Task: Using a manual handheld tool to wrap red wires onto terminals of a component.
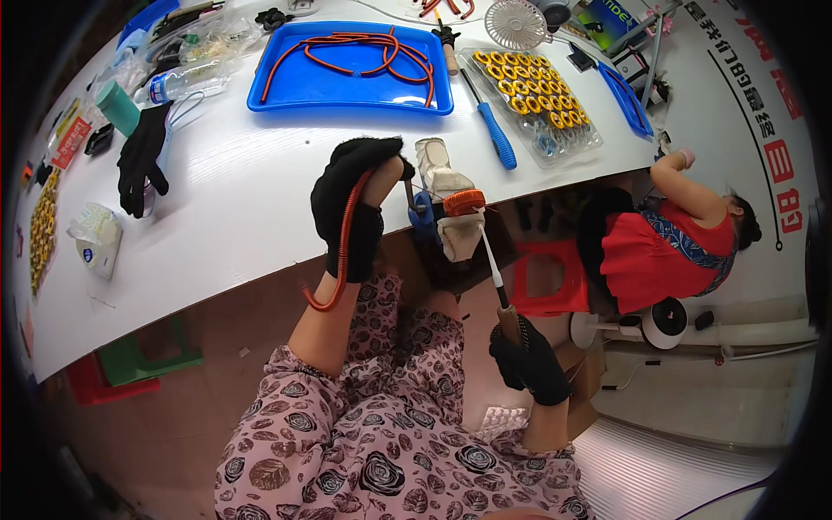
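A vise wrapped in whitish padding (458,241), with a blue part (422,213) on its left, is at the table's front edge. In its jaws sits an orange wire-wound ring (464,202). My left hand (351,195), in a black glove with bare fingertips, is closed just left of the vise. A thick copper-coloured wire (347,234) passes through it and curls down over my wrist. My gloved right hand (533,362) grips the wooden handle (510,325) of a slim tool. Its pale shaft (490,256) points up to the ring; whether the tip touches is unclear.
Beyond my hands stand a blue tray (351,102) of copper-coloured wires and a clear tray of yellow rings (542,91). A blue-handled screwdriver (496,139) lies between them. Left are a black glove (144,156), bottle (186,84) and tissue pack (95,240). Another person (667,251) sits right.
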### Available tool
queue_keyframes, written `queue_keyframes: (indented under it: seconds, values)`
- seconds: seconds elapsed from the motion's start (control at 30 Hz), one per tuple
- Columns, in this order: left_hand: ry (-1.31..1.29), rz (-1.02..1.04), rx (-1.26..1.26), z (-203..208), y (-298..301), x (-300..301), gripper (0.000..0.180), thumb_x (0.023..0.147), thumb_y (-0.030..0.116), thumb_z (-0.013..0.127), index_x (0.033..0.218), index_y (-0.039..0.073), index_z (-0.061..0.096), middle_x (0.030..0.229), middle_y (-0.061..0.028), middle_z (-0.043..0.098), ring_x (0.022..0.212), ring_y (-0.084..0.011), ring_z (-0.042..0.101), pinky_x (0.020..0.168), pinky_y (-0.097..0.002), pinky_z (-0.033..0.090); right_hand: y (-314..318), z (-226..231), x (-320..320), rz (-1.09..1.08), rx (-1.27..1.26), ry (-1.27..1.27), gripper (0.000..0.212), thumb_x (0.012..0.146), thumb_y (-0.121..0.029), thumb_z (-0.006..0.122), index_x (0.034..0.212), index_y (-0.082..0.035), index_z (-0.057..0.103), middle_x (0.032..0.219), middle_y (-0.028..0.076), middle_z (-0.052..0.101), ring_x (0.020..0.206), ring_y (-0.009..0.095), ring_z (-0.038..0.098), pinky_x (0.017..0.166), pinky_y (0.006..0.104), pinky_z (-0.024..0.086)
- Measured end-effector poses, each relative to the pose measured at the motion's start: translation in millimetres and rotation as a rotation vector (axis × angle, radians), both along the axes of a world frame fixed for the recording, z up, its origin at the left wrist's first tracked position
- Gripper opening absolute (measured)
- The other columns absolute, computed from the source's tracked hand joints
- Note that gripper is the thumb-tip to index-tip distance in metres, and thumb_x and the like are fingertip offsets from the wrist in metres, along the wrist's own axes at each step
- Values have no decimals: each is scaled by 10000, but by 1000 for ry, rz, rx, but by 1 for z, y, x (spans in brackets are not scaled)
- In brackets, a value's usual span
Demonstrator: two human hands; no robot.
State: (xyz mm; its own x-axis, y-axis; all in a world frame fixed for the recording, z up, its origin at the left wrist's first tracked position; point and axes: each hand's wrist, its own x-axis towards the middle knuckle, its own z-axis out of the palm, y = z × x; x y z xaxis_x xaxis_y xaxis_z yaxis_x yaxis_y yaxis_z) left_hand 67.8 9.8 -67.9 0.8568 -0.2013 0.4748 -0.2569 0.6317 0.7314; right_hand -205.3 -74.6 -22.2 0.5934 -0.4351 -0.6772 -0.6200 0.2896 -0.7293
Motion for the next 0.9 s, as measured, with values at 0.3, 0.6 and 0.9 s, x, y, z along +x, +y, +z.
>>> queue_keyframes:
  seconds: [0.3,0.6,0.9]
  values:
    - [188,-284,-56,-12,-33,29,217,835,49,609,1032,-42,627,806,-101,646,737,-176,601,724,-286,459,-1,-1,6,19,-15,-10,185,861,-179,594,982,-79,496,619,-19,470,421,50,425,352,212,322]
    - [325,-476,148,-22,-60,36,200,821,96,647,984,-18,655,814,-79,670,758,-144,610,740,-273,463,-14,1,43,58,-57,-114,126,861,-141,587,922,-75,499,542,-28,431,344,50,363,311,214,248]
    - [-61,-2,89,-4,5,8,187,819,17,631,1003,5,659,822,-83,664,759,-162,630,731,-275,488,-3,-5,17,-5,14,-132,136,853,-140,589,924,-71,496,526,-21,423,337,58,354,307,218,246]
